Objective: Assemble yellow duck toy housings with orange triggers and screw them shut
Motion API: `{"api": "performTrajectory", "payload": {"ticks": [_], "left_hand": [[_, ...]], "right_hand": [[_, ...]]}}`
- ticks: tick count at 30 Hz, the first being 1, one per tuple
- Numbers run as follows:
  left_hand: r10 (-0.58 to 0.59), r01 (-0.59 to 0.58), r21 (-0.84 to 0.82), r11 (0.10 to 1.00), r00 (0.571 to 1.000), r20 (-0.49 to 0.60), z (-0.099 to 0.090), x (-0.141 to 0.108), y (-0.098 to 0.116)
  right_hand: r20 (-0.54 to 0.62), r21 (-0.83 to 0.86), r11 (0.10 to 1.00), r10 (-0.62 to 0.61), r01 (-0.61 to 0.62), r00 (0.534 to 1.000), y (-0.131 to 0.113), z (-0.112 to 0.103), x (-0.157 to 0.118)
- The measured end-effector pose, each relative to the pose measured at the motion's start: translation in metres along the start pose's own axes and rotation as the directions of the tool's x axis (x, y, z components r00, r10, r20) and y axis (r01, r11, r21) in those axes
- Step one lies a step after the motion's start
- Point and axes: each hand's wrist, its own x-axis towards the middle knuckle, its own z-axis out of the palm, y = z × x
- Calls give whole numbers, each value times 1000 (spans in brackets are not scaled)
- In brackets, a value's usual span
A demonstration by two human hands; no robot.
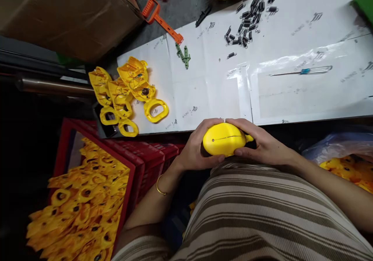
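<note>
Yellow plastic rounded shell point(223, 142), below centre, pinched by left hand point(198, 144) and right hand point(260, 142), fingers curved round; likely closing thin seam point(230, 137); next wants even squeeze.

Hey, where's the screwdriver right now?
In the head view, the screwdriver lies on the right side of the white-topped table, nearer the person than the loose springs and farther out than the right hand.

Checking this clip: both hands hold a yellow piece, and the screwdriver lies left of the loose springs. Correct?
Not quite: the head view shows the screwdriver right of the loose springs. The left hand and right hand do hold the yellow piece.
</note>
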Motion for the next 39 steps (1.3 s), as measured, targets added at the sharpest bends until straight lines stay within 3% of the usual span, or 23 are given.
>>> {"api": "performTrajectory", "payload": {"ticks": [3,9,14,17,23,28,31,34,39], "left_hand": [[-7,6,61,998,1000,21,-5,-6,-1],[-6,4,157,988,1000,11,0,-12,0],[45,-27,179,984,994,-96,14,-15,-7],[104,-87,166,982,990,-98,15,-9,-11],[246,-243,127,962,969,-6,-24,17,0],[298,-299,6,954,953,53,-55,35,14],[225,-209,-128,969,967,121,-60,42,9],[149,-110,-205,973,971,186,-59,51,1],[212,-208,-40,977,946,246,-44,67,13]], "right_hand": [[2,-71,995,-66,66,998,0,7,9],[143,-156,988,18,4,990,-3,10,16],[81,-199,979,-17,33,997,6,13,13],[38,-193,979,-68,74,997,11,17,11],[-101,-265,963,-75,46,992,-16,14,22],[-79,-395,919,-57,21,995,-36,5,20],[-52,-425,905,-38,12,998,-30,7,13],[-142,-425,905,-47,-18,989,-20,11,5],[-187,-352,935,-29,-39,982,-5,7,-11]]}}
